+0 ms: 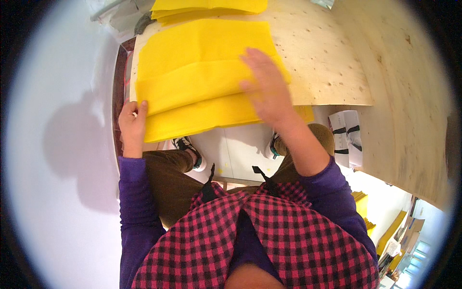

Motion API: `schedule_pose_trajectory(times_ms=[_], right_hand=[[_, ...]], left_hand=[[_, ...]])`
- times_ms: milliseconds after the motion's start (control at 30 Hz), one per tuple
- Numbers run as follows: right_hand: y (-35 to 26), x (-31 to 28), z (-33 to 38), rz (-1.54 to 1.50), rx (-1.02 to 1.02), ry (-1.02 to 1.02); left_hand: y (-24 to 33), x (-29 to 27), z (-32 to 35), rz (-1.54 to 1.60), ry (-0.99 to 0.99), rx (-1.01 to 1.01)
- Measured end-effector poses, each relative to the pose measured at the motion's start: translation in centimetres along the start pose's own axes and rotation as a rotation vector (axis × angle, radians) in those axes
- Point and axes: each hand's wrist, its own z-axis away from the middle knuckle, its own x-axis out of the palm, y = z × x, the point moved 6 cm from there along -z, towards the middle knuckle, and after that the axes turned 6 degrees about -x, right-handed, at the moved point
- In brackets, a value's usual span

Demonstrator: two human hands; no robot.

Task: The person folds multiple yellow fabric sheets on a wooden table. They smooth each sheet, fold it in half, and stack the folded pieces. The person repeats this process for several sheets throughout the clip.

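Observation:
A large yellow sheet of fabric-like material [192,72] lies folded in layers on a light plywood table [327,62], its lower edge hanging over the near table edge. My left hand [132,123] pinches the sheet's lower left corner, thumb on top. My right hand [267,89] lies flat and blurred on the sheet's right side, fingers spread, pressing on the folded layers. Purple sleeves cover both forearms.
More yellow sheets [207,7] are stacked at the table's far edge. A white folded bag with black straps [347,137] lies on the floor under the table's right side. A white wall [62,144] stands close on the left. My shoes [185,144] show below the table edge.

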Motion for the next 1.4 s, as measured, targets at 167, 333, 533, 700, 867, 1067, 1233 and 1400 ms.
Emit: schedule_pose_trajectory(times_ms=[167,333,533,700,867,1067,1233,1400], right_hand=[[-7.2,5.7,-3.5,-0.017,-0.139,-0.19],[-9.9,10.7,-5.6,-0.029,-0.107,-0.326],[-4.5,13.5,-3.6,0.161,0.196,-0.51],[1.8,9.9,-0.5,0.306,0.371,-0.512],[4.4,8.1,0.9,0.423,0.418,-0.481],[4.3,8.0,1.1,0.407,0.419,-0.47],[4.6,8.3,1.0,0.445,0.408,-0.496],[4.9,8.8,1.5,0.588,0.347,-0.563]], left_hand=[[-0.6,0.4,-0.3,0.028,-0.002,-0.013],[-1.2,0.8,-0.7,0.109,-0.007,-0.047],[-0.6,0.6,-0.6,0.026,0.008,0.016],[-0.6,0.8,-0.8,0.034,-0.009,0.023],[-0.8,1.1,-0.7,0.031,-0.036,-0.029],[3.9,-1.8,0.1,-0.18,0.187,0.194],[12.1,1.5,4.0,-0.166,0.04,0.513],[17.1,12.8,6.8,-0.271,-0.369,0.529]])
